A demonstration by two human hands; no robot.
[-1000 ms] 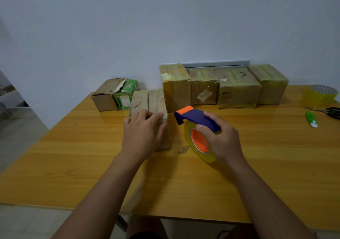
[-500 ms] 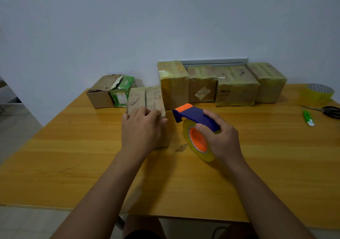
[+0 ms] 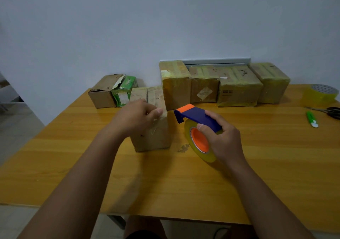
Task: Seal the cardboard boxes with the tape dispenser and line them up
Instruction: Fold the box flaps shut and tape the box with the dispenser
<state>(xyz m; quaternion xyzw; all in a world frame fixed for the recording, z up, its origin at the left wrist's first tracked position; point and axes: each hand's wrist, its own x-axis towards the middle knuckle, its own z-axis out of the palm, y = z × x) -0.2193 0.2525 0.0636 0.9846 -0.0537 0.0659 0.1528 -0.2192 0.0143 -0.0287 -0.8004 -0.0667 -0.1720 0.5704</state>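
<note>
Head view, looking down on a yellow wooden table against a pale wall. Left hand over the near top edge of a brown cardboard box standing at table centre; fingers curled, thumb and forefinger tips together at the box's top right corner, seemingly pinching tape or the flap edge there, though what exactly is held is too small to tell. Top flaps of this box meet along a visible seam. Right hand wrapped round the blue handle of the tape dispenser, thumb on the near side, fingers over the top; orange blade guard points left toward the box, with a gap between them. The dispenser's yellowish tape roll on its orange hub rests its lower edge on the table just right of the box. Behind, along the wall: four taped boxes in a row, touching side to side, all wrapped in yellowish tape. Left of that row, an open brown box with a raised flap, and a green carton pressed against it. Far right: spare tape roll, black-handled scissors, green utility knife, lying apart from one another.
</note>
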